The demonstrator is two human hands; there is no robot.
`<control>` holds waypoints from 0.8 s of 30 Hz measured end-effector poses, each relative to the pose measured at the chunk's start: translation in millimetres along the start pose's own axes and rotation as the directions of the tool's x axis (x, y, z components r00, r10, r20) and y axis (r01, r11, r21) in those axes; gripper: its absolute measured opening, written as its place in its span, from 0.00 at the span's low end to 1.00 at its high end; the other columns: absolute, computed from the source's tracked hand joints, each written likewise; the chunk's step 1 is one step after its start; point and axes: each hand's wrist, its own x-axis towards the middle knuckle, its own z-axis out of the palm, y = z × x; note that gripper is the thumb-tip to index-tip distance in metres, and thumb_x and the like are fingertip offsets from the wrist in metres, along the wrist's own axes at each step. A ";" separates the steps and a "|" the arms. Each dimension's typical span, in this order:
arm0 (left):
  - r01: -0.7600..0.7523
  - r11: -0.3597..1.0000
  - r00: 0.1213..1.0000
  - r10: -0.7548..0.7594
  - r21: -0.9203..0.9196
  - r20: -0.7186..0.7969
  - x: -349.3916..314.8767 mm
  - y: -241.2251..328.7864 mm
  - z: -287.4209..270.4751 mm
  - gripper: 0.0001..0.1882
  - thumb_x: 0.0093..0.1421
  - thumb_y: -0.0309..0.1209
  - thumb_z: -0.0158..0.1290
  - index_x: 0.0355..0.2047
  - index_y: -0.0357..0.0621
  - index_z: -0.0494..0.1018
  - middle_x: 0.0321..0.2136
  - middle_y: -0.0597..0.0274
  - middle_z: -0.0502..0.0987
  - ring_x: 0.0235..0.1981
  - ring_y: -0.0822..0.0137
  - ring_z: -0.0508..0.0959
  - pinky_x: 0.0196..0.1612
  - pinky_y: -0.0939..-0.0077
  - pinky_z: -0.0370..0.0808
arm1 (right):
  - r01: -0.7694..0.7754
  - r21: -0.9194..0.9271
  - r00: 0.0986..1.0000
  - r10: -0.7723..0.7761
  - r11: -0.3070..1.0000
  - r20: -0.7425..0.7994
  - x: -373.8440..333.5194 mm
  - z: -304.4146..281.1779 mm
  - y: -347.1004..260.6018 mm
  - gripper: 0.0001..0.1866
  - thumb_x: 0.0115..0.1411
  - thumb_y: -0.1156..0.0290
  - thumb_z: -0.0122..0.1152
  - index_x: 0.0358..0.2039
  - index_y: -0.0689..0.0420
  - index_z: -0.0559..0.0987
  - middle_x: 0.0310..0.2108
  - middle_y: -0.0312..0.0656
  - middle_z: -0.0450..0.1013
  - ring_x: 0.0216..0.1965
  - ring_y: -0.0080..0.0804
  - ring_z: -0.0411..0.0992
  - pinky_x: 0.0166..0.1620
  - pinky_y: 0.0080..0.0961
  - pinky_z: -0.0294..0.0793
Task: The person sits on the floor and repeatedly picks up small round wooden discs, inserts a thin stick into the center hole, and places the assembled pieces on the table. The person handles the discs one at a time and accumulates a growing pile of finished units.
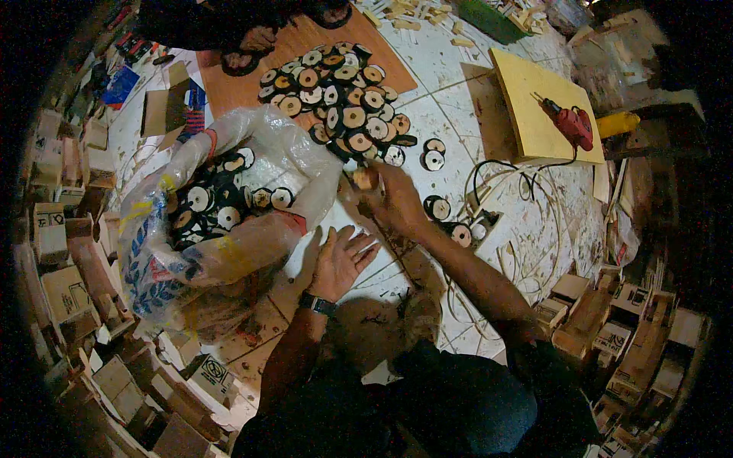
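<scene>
A heap of small wooden wheels (353,117) with black rims and centre holes lies at the far middle. At its near edge my right hand (395,200) has its fingers closed on a tan wooden wheel (365,179). My left hand (340,263), a watch on its wrist, is open, palm up and fingers spread, with nothing in it. Left of it stands a large clear plastic sack (263,237), its mouth rolled open. More black-rimmed wheels (227,217) lie inside the sack. A few loose wheels (434,159) rest on the tiled floor to the right.
Another person's hand (259,38) is beyond the heap, by a brown board (229,90). A red power tool (574,126) lies on a yellow board (527,114) at the right; its cable (527,177) coils on the floor. Cardboard boxes and wood pieces line both sides.
</scene>
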 end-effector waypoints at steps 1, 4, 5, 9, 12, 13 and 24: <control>0.020 0.999 0.999 -0.020 0.026 -0.028 1.0 0.7 1.1 0.38 0.60 0.52 0.47 0.60 0.39 0.47 0.55 0.38 0.58 0.56 0.47 0.62 0.60 0.57 0.62 | -0.050 0.031 0.998 0.051 0.998 -0.035 29.0 2.6 8.5 0.24 0.48 0.66 0.62 0.45 0.61 0.70 0.37 0.51 0.73 0.40 0.51 0.70 0.42 0.43 0.68; 0.068 0.995 0.997 -0.065 0.068 -0.044 0.6 -2.5 -0.6 0.35 0.61 0.51 0.46 0.58 0.38 0.52 0.53 0.39 0.60 0.55 0.47 0.64 0.60 0.57 0.62 | -0.045 -0.077 0.991 0.035 0.996 -0.129 87.0 4.1 24.4 0.34 0.49 0.62 0.65 0.53 0.64 0.65 0.44 0.54 0.70 0.44 0.50 0.70 0.48 0.37 0.68; 0.084 0.994 0.995 -0.080 0.075 -0.057 -1.0 -4.1 -2.2 0.34 0.61 0.50 0.46 0.57 0.38 0.53 0.53 0.39 0.61 0.54 0.47 0.65 0.59 0.57 0.62 | -0.053 -0.070 0.985 0.041 0.996 -0.169 99.1 5.0 26.9 0.35 0.49 0.61 0.65 0.54 0.64 0.64 0.45 0.55 0.70 0.45 0.50 0.70 0.49 0.37 0.67; 0.114 0.985 0.989 -0.100 0.130 -0.106 -7.1 -9.7 -10.5 0.29 0.62 0.49 0.44 0.56 0.40 0.57 0.53 0.44 0.62 0.53 0.49 0.66 0.58 0.58 0.64 | -0.186 -0.061 0.981 0.183 0.981 -0.064 76.3 -20.2 34.2 0.33 0.50 0.58 0.65 0.53 0.61 0.67 0.46 0.55 0.69 0.46 0.49 0.70 0.47 0.36 0.70; 0.129 0.985 0.990 -0.121 0.113 -0.072 -9.0 -11.2 -16.8 0.28 0.63 0.47 0.43 0.56 0.40 0.56 0.53 0.44 0.63 0.53 0.50 0.67 0.58 0.58 0.64 | -0.212 -0.243 0.971 0.231 0.947 0.053 14.2 -65.3 42.6 0.31 0.50 0.57 0.65 0.50 0.61 0.69 0.44 0.55 0.70 0.43 0.50 0.71 0.45 0.37 0.72; 0.137 0.976 0.983 -0.113 0.171 -0.144 -7.2 -15.3 -17.9 0.26 0.64 0.44 0.42 0.56 0.41 0.57 0.52 0.44 0.64 0.53 0.52 0.67 0.58 0.59 0.64 | -0.240 -0.305 0.962 0.268 0.922 0.055 -10.0 -80.5 43.0 0.32 0.49 0.57 0.65 0.51 0.61 0.69 0.43 0.55 0.71 0.43 0.51 0.71 0.44 0.37 0.72; 0.224 0.935 0.974 -0.226 0.275 -0.023 4.1 -44.8 -6.1 0.25 0.64 0.42 0.40 0.55 0.39 0.60 0.51 0.46 0.68 0.52 0.51 0.69 0.58 0.59 0.64 | -0.213 -0.443 0.898 0.353 0.871 0.264 -106.8 -107.2 20.0 0.35 0.42 0.70 0.69 0.52 0.58 0.66 0.46 0.51 0.68 0.46 0.53 0.66 0.47 0.41 0.69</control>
